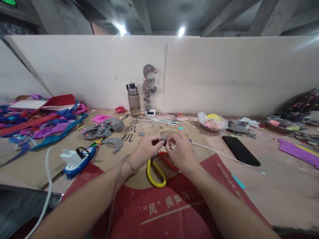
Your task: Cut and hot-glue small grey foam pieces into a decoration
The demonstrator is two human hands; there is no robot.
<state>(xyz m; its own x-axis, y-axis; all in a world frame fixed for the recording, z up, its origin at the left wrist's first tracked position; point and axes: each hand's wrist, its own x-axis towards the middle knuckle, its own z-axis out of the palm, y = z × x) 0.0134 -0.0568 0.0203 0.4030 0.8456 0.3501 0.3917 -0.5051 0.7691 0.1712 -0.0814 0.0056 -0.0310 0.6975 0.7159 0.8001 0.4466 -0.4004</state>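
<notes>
Both hands were found together at the middle of the worktop [270,187], over the cardboard [99,161], working on one small dark piece [163,140]. The left hand [145,148] pinched the piece between thumb and forefinger from the left; the right hand [183,151] met it from the right, thumb and forefinger drawn together on it and the other fingers curled. The piece was mostly covered by the fingertips, so its shape could not be established. A thin cord [120,168] lay about the left wrist and trailed down toward the near side; whether it joined the piece could not be told. The scissors [157,185] lay on the near side of the hands, with neither hand gripping the yellow handle. A grey flower [141,134] and a crescent [117,145] lay on the cardboard to the left, apart from the work. The step in hand was judged to be fine two-handed finger work on the piece. In this inspector's judgement, the next move called for one pinch to be kept firm while the other was adjusted, with the cord clear of the fingers and the piece not dropped among the scissor handles.
</notes>
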